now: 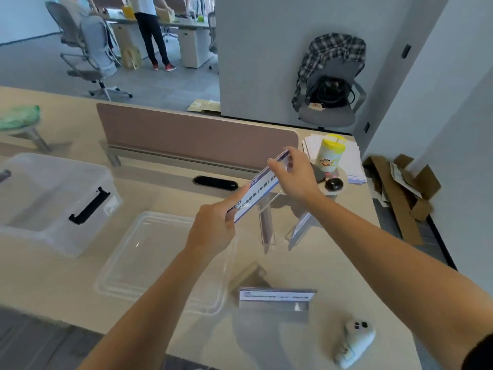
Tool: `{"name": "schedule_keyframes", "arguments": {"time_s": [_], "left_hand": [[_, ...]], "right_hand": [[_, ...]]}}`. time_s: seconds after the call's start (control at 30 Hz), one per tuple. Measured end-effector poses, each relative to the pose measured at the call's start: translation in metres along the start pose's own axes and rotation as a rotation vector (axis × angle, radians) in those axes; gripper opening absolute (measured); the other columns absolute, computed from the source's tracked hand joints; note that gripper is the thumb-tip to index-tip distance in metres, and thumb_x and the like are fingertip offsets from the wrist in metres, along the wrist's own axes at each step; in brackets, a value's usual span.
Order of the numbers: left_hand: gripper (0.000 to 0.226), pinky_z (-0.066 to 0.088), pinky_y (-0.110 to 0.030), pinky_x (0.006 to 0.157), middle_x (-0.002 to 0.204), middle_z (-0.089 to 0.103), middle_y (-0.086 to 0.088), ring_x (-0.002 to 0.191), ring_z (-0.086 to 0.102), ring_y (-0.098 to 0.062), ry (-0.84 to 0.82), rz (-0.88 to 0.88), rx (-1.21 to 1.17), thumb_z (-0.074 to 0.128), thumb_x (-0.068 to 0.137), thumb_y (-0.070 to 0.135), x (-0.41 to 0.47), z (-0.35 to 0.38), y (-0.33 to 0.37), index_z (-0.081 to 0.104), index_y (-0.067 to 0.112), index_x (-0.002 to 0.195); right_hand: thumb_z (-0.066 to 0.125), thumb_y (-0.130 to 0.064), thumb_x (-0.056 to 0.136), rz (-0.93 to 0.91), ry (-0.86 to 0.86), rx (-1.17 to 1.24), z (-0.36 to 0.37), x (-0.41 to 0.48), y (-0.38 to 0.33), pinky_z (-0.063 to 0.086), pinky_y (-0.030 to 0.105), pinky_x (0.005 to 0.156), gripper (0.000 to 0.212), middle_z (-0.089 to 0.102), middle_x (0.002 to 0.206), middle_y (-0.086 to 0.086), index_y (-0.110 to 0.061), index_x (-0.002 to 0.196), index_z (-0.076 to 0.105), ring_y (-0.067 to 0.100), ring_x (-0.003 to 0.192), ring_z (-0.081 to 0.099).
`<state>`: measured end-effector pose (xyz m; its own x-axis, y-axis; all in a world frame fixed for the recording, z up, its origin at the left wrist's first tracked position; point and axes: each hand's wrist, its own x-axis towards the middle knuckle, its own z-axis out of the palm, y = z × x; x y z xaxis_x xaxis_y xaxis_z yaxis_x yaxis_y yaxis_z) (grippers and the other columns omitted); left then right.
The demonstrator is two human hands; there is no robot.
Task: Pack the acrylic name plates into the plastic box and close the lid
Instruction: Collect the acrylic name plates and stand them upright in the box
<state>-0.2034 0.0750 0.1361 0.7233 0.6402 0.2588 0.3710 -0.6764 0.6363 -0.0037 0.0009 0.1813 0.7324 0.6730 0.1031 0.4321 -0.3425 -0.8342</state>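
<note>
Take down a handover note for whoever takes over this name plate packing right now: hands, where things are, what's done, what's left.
Left hand and right hand each grip one end of the held plate, tilted above the desk.
Plastic box sits at the desk's left; no plate shows inside it. The lid lies flat beside it.
Waiting on the desk: one upright plate and a second upright plate right of the lid, a near plate in front.
Done: seemingly nothing packed. Left: all plates into the box, then lid on.

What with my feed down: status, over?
Left hand, right hand both grip one name plate, airborne. Other plates on desk. Lid off beside plastic box. Nothing blocking.
</note>
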Motion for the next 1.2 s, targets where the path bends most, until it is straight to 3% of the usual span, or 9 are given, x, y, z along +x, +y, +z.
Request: {"name": "schedule_keyframes", "arguments": {"time_s": [0.13,0.3,0.4,0.53,0.63,0.73,0.87,1.03,1.2], "left_hand": [[0.057,0.035,-0.006,0.053,0.095,0.073,-0.008,0.055,0.044,-0.010,0.092,0.019,-0.043,0.053,0.097,0.011,-0.018,-0.053,-0.028,0.042,0.040,0.144],[0.054,0.054,-0.023,0.072,0.120,0.070,-0.002,0.085,0.067,-0.026,0.225,0.033,-0.048,0.053,0.098,0.015,-0.022,-0.095,-0.057,0.042,0.035,0.146],[0.051,0.053,-0.022,0.070,0.113,0.072,0.001,0.077,0.066,-0.017,0.255,0.015,-0.049,0.051,0.099,0.017,-0.024,-0.109,-0.065,0.042,0.034,0.147],[0.047,0.047,-0.020,0.059,0.074,0.064,0.008,0.059,0.055,-0.008,0.144,-0.070,-0.059,0.040,0.104,0.028,-0.023,-0.125,-0.085,0.035,0.042,0.148],[0.042,0.055,-0.037,0.087,0.109,0.070,0.003,0.093,0.066,-0.015,0.018,-0.159,-0.178,0.032,0.105,0.043,-0.028,-0.136,-0.097,0.031,0.055,0.145],[0.044,0.038,-0.036,0.112,0.142,0.052,0.020,0.130,0.047,0.002,0.013,-0.260,-0.377,0.037,0.102,0.049,-0.031,-0.149,-0.103,0.039,0.043,0.146],[0.073,0.034,-0.044,0.114,0.141,0.052,0.006,0.132,0.047,-0.011,0.046,-0.503,-0.439,0.056,0.081,0.070,-0.032,-0.176,-0.128,0.038,0.042,0.146],[0.082,0.043,-0.042,0.107,0.097,0.063,0.014,0.102,0.059,-0.015,0.052,-0.528,-0.702,0.070,0.079,0.054,-0.034,-0.197,-0.173,0.033,0.034,0.149],[0.072,0.051,-0.044,0.097,0.126,0.058,-0.011,0.105,0.056,-0.020,0.183,-0.459,-0.713,0.075,0.068,0.061,-0.029,-0.216,-0.239,0.048,0.046,0.133]], "right_hand": [[0.056,-0.061,0.089,0.059,-0.125,0.077,0.033,-0.008,-0.054,0.037,0.042,0.108,0.069,0.017,0.155,0.005,-0.047,0.149,0.024,0.032,0.135,0.035],[0.066,-0.082,0.061,0.256,-0.252,0.324,0.093,-0.005,-0.110,0.046,0.065,0.094,0.090,0.033,0.144,0.001,-0.065,0.138,0.021,0.039,0.122,0.045],[0.069,-0.070,0.066,0.312,-0.287,0.483,0.121,0.000,-0.122,0.056,0.058,0.077,0.081,0.053,0.128,0.006,-0.060,0.136,0.028,0.037,0.105,0.060],[0.065,-0.063,0.069,0.304,-0.366,0.470,0.154,0.008,-0.137,0.054,0.034,0.043,0.074,0.050,0.128,0.007,-0.054,0.135,0.031,0.032,0.096,0.064],[0.063,-0.054,0.077,0.288,-0.429,0.506,0.175,0.014,-0.140,0.057,0.052,0.071,0.067,0.057,0.117,0.006,-0.048,0.137,0.032,0.032,0.098,0.063],[0.059,-0.044,0.089,0.266,-0.512,0.570,0.195,0.025,-0.147,0.051,0.053,0.084,0.055,0.055,0.103,-0.003,-0.041,0.138,0.034,0.031,0.093,0.060],[0.057,-0.042,0.091,0.179,-0.634,0.603,0.225,0.033,-0.168,0.056,0.052,0.079,0.053,0.049,0.123,-0.001,-0.043,0.139,0.034,0.036,0.098,0.057],[0.060,-0.047,0.077,0.123,-0.732,0.665,0.278,0.032,-0.199,0.057,0.051,0.079,0.066,0.049,0.137,-0.008,-0.048,0.140,0.039,0.034,0.096,0.061],[0.062,-0.044,0.078,0.096,-0.760,0.653,0.335,0.048,-0.222,0.057,0.056,0.084,0.066,0.048,0.139,-0.009,-0.050,0.140,0.039,0.037,0.108,0.057]]}}
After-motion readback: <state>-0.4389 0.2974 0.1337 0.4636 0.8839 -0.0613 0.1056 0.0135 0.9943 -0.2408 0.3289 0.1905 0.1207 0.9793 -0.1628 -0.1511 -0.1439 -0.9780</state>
